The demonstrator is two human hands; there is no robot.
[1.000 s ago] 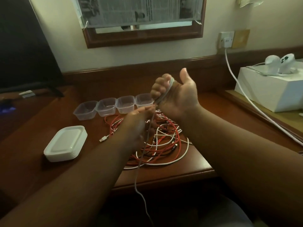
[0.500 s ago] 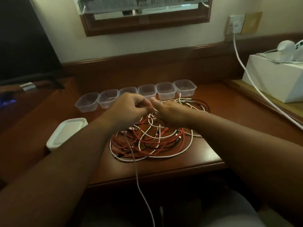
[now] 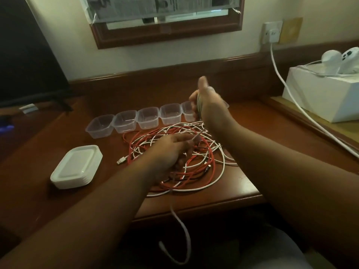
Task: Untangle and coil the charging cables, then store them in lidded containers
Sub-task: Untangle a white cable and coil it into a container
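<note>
- Cable tangle [image 3: 174,152] reaches the wooden surface's [image 3: 48,206] front edge; bare wood left, by stacked lids [image 3: 76,166].
- Right hand [image 3: 208,102] fingers clamped on coiled white cable [image 3: 199,102]; left hand [image 3: 171,150] fingers pinch its strand.

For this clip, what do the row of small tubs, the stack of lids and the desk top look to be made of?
Row of small clear tubs: thin see-through plastic, probably; the desk shows through their walls. Stack of white rectangular lids: opaque or milky plastic, smooth and matte, with moulded raised rims. Reddish-brown desk top: polished wood or wood veneer, judging by its soft sheen; which one I cannot tell.
</note>
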